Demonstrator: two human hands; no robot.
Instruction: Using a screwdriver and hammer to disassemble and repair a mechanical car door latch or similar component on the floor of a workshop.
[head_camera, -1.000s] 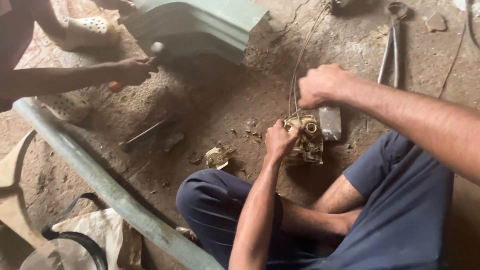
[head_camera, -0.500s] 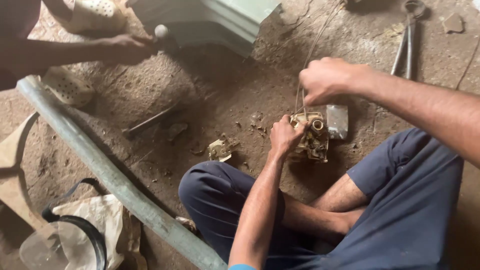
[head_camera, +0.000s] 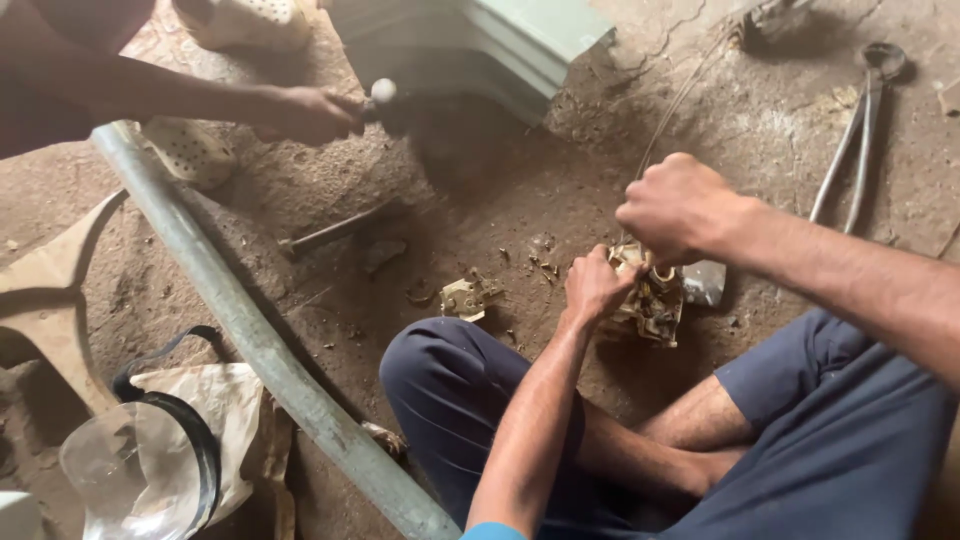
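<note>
Left hand curled shut around the near side of a small dirty metal part, pressing it down on the dirt floor. Right hand balled in a tight fist just above that same part, knuckles up, gripping something thin at the top of it. Cannot tell just what sits inside the fist. Thin wires running up and away from under the right hand toward the far corner. Metal part squeezed between both hands, right in front of the bent knees in blue shorts. Small grey block lying just right of the part, under the right wrist.

Little broken brass-coloured piece on the dirt just left of the left hand. Long metal tongs resting on the ground past the right arm. Thick grey pipe slanting across the floor, well left of the left hand. Thin rod lying on the dirt between the pipe and the hands.

Another person's hand far off to the left and up, closed around a tool with a round pale end, next to a pale green metal box.
</note>
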